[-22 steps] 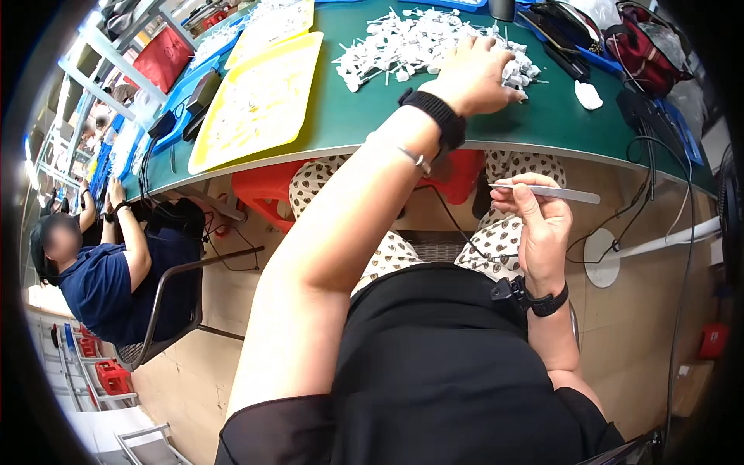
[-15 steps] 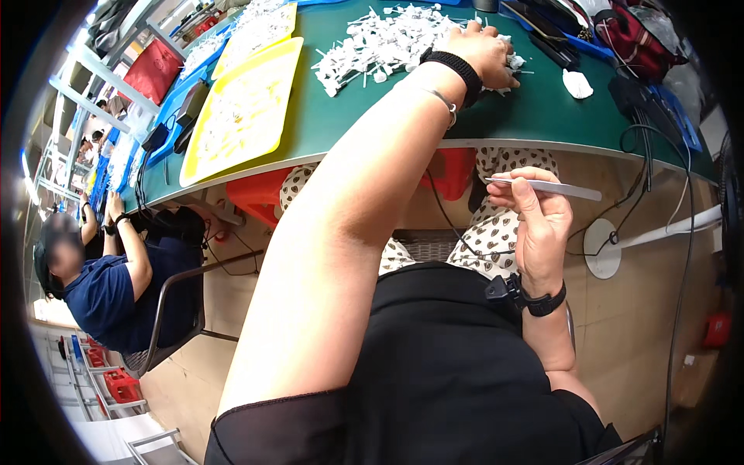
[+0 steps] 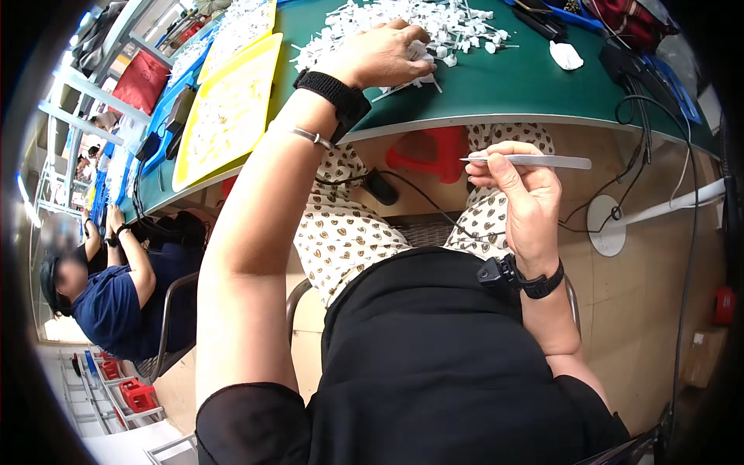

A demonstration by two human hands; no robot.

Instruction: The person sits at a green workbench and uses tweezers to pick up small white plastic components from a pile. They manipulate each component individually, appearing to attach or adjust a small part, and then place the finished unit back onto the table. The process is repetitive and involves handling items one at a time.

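Slim silver tweezers (image 3: 535,161) are pinched level by the right hand (image 3: 521,203) below the green bench (image 3: 511,85), while small white plastic parts (image 3: 418,27) are covered by the curled left hand (image 3: 380,56).

- Carton (image 3: 700,358): far right, low down, against the pale wooden panel under the bench. Boxy, plain cardboard tan, with a paler patch on its face that may be a label; too small to tell.
- Red box (image 3: 724,304): just above the carton on the same panel. Small, rectangular, solid red; kind unclear.
- Red flat panel (image 3: 138,77): upper left, by the grey metal frame. Rectangular, plain red; whether sign or pouch cannot be told.
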